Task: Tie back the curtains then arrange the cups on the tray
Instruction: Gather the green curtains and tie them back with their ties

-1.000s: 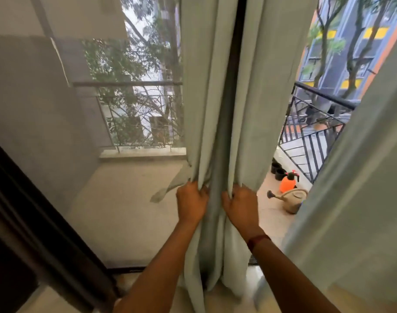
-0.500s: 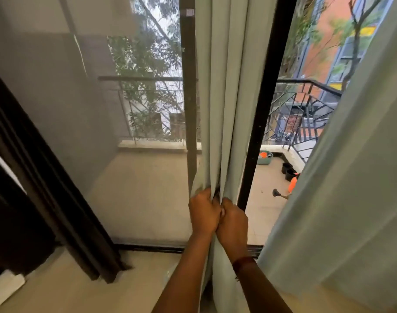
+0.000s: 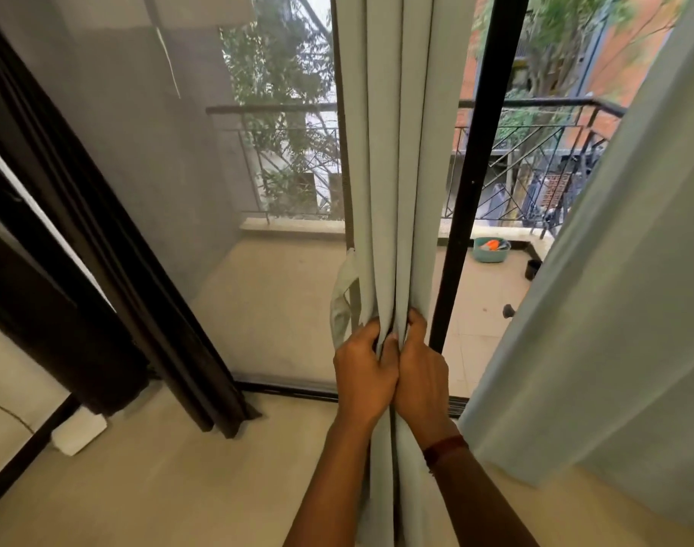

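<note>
Head: both hands [image 3: 392, 373] bunch pleated curtain [image 3: 385, 152].

single head cam, wide-angle so edges bend, looking forward and slightly down, facing out through the door frame [image 3: 471, 191] to the balcony railing [image 3: 542, 101], gathered curtain [image 3: 381, 152] really close, right up front

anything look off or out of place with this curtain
Only the fabric strap: it dangles loose at the left edge of the gathered curtain, not wrapped round it. Left hand and right hand grip the bunch; no damage shows.
</note>
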